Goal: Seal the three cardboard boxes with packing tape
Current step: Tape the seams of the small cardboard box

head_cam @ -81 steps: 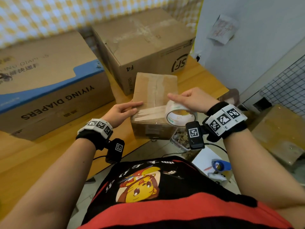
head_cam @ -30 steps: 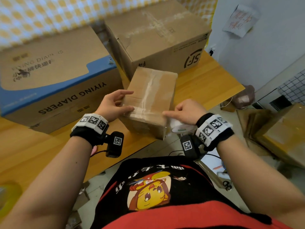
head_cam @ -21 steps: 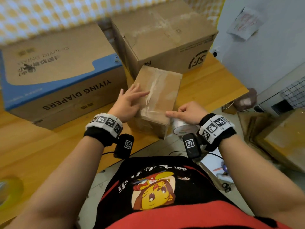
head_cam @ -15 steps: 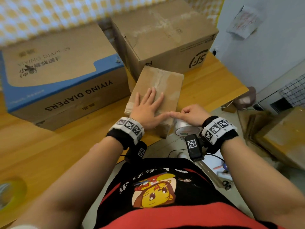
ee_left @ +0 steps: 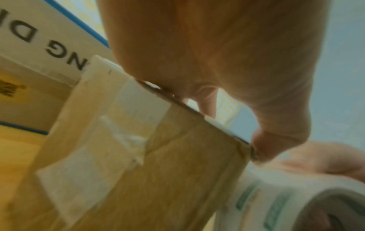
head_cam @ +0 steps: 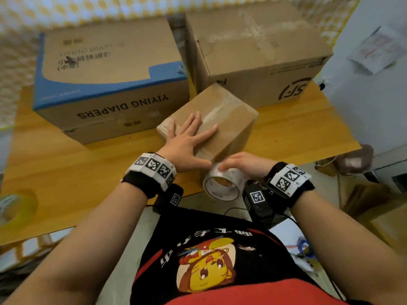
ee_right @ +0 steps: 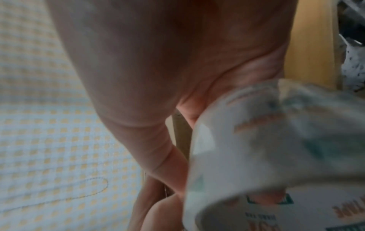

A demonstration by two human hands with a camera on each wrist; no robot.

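Observation:
A small brown cardboard box [head_cam: 226, 119] sits at the near edge of the wooden table [head_cam: 66, 172], with clear tape strips across its top and down its near face [ee_left: 102, 140]. My left hand [head_cam: 189, 139] lies flat on the box's top, fingers spread and straight. My right hand [head_cam: 242, 166] grips a roll of clear packing tape [head_cam: 222, 183] against the box's near right corner; the roll also fills the right wrist view [ee_right: 276, 140]. Behind stand a blue-and-brown diapers box [head_cam: 110, 80] and a larger brown box [head_cam: 259, 51] with old tape on top.
Another tape roll [head_cam: 11, 208], yellowish, lies at the table's left near edge. Right of the table, cardboard pieces [head_cam: 374, 205] rest on the floor below a white wall [head_cam: 374, 95]. Papers and a blue object [head_cam: 304, 247] lie by my right side.
My left hand moved from the box's left side onto its top and now presses flat. The box has turned slightly. My right hand brought the tape roll up at the near corner.

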